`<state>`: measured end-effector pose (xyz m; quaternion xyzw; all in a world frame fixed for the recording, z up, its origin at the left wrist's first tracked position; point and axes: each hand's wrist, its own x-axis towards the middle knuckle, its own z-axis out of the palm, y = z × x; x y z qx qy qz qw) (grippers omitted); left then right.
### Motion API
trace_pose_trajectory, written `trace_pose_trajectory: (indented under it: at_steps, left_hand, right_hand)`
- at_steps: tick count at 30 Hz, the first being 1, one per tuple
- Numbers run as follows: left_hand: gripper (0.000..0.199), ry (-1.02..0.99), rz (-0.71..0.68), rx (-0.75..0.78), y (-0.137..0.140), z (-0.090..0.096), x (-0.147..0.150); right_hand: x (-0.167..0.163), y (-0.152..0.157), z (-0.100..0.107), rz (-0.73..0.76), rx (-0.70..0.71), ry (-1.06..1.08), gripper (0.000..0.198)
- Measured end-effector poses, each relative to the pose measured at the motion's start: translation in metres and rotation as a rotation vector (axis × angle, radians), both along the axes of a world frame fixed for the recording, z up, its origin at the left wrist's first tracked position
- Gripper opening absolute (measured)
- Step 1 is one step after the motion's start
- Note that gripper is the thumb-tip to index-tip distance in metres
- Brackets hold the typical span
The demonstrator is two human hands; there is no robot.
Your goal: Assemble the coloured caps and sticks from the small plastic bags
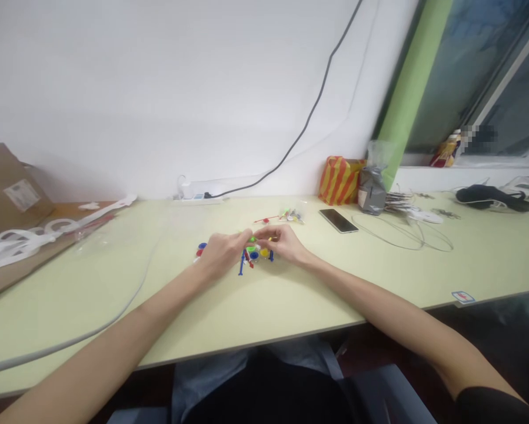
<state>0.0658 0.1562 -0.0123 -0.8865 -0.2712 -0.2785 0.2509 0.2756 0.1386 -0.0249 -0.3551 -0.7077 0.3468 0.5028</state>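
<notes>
My left hand (223,252) and my right hand (284,242) meet over the table, fingertips closed on a small green plastic piece (252,239) between them. Under and around the fingers lie small coloured plastic parts: a blue stick-like piece (241,264), a red arrow-tipped piece (250,261), a blue round piece (254,255) and a yellow round piece (264,252). Left of my left hand show another blue round piece (202,245) and a red one (199,252). My fingers hide part of this group.
Behind the hands are a red arrow-shaped piece (266,220) and a clear bag of small parts (292,215). To the right lie a phone (338,221), a striped bag (340,179), a grey pouch (372,188) and thin wire. A pale cable (114,318) and cardboard (12,188) are left.
</notes>
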Motion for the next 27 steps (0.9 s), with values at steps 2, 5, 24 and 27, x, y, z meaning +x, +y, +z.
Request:
trace_pose_trajectory:
  at_steps: [2,5,24,27]
  left_hand:
    - [0.012,-0.009,-0.075,0.038,0.0,0.001,-0.002]
    - [0.016,-0.047,-0.144,0.108,0.0,0.0,-0.001]
    - [0.012,0.014,-0.15,0.248,-0.002,0.009,-0.002]
    - [0.019,0.039,-0.081,0.369,-0.002,0.016,0.0]
  right_hand:
    - [-0.002,-0.001,0.0,-0.001,-0.002,-0.004,0.024]
    - [-0.005,-0.003,0.003,-0.018,-0.004,0.037,0.025]
    - [0.002,-0.006,0.013,0.078,-0.044,0.155,0.031]
    - [0.002,-0.008,0.014,0.088,-0.046,0.139,0.029]
